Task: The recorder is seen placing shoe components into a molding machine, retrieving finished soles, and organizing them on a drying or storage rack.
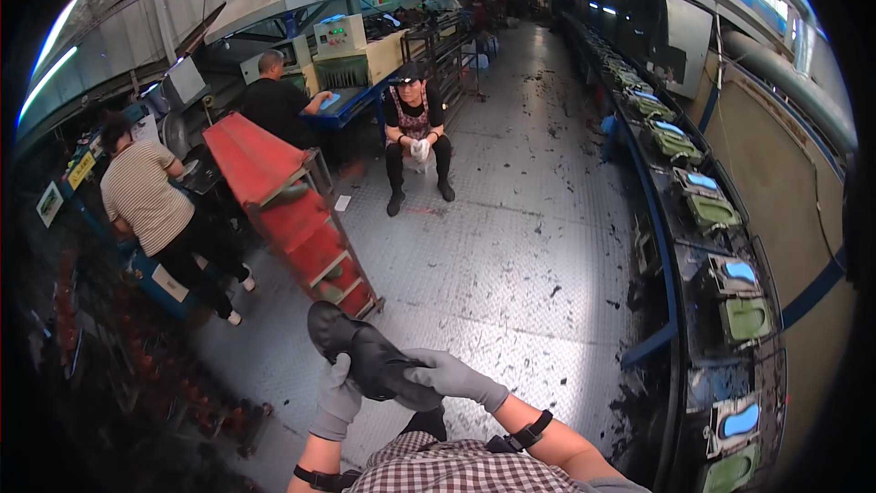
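Observation:
A black shoe [370, 354] is held slantwise in front of my body, its rounded far end pointing up and to the left. My left hand [338, 399], in a grey glove, grips it from below near the middle, with the thumb up along its side. From the right, my gloved right hand [453, 376] closes over its near end. Some of the fingers are hidden behind the shoe, and I cannot tell whether a second piece lies beneath it.
A red slanted rack [301, 219] stands ahead on the left. To the right runs a conveyor line [680, 329] carrying green moulds [746, 319] and blue sole-shaped pieces [739, 272]. One person [418, 123] sits facing me; two others [155, 192] [274, 100] work at machines. Debris dots the metal floor [493, 265].

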### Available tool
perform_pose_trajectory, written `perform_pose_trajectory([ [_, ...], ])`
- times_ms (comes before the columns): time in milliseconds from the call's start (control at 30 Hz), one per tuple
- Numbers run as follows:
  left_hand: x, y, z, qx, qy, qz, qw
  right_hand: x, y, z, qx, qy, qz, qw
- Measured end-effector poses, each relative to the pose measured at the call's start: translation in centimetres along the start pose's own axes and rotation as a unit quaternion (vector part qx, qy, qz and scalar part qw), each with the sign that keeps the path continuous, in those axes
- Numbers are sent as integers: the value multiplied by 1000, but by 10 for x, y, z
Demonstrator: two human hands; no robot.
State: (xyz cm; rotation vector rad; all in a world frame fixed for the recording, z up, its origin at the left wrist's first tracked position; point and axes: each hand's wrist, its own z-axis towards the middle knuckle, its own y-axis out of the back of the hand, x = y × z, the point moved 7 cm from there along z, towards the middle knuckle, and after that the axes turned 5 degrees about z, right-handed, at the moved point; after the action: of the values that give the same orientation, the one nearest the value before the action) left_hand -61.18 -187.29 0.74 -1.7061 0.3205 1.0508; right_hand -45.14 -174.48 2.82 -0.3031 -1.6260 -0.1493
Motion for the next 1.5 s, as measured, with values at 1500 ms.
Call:
perform_pose_trajectory([
  [1500,101,-310,1387,-120,-64,-26,990,232,1189,721,-137,36,-7,990],
])
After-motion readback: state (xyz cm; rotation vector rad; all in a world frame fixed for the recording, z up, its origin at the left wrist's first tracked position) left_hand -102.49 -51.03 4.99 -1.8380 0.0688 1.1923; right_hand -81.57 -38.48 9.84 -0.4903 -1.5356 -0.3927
